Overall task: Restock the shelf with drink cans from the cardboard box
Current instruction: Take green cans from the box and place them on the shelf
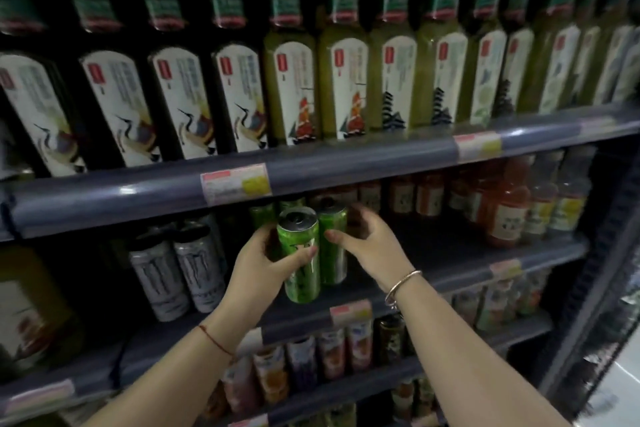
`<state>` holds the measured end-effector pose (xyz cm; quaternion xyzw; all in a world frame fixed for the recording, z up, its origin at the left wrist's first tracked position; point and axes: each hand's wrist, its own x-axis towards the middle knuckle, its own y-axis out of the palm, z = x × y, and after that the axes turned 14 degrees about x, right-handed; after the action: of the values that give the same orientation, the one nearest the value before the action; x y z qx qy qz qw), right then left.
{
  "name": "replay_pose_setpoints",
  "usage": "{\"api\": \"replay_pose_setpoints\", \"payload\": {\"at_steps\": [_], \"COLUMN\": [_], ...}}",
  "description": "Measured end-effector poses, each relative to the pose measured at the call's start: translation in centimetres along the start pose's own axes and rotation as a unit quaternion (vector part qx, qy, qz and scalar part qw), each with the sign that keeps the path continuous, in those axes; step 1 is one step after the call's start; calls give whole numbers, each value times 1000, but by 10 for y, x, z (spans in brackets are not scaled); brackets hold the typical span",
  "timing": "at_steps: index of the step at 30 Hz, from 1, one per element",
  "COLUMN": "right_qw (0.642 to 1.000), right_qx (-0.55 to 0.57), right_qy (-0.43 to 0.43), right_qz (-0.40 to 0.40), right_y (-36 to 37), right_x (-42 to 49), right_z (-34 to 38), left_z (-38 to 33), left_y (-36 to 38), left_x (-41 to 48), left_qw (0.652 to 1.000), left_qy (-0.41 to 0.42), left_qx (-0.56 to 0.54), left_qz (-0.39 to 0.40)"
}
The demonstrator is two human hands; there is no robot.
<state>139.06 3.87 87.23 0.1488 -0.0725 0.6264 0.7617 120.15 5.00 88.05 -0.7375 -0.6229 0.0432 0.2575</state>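
My left hand [266,270] grips a tall green drink can [300,253] at the front of the middle shelf [450,270]. The can leans a little to the left. Right behind it stands a second green can [333,243], with more green cans [261,215] further back. My right hand [367,239] hovers beside the second can with fingers loosely spread, thumb close to it, holding nothing. The cardboard box is out of view.
Two white-and-black cans [180,270] stand left of the green ones. Red-orange bottles [505,208] fill the shelf's right side. Tall dark and green bottles [343,55] line the upper shelf. Small cans and bottles [311,360] sit on the lower shelves.
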Motion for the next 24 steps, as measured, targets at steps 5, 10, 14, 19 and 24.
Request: {"api": "replay_pose_setpoints", "payload": {"at_steps": [5, 10, 14, 19, 24], "right_qw": [1000, 999, 999, 997, 983], "right_qx": [-24, -22, -37, -50, -158], "right_qy": [14, 32, 29, 43, 63], "right_qz": [12, 18, 27, 46, 72], "right_y": [24, 27, 28, 25, 20], "right_x": [24, 31, 32, 27, 20], "right_z": [-27, -51, -55, -53, -66], "left_z": [29, 52, 57, 59, 71], "left_y": [-11, -8, -6, -4, -6], "left_x": [19, 26, 30, 31, 19], "left_qw": [998, 997, 997, 996, 989], "left_qy": [-41, -66, -55, -53, -65], "left_qx": [37, 40, 40, 59, 133], "left_qz": [-30, -32, -43, -48, -6]}}
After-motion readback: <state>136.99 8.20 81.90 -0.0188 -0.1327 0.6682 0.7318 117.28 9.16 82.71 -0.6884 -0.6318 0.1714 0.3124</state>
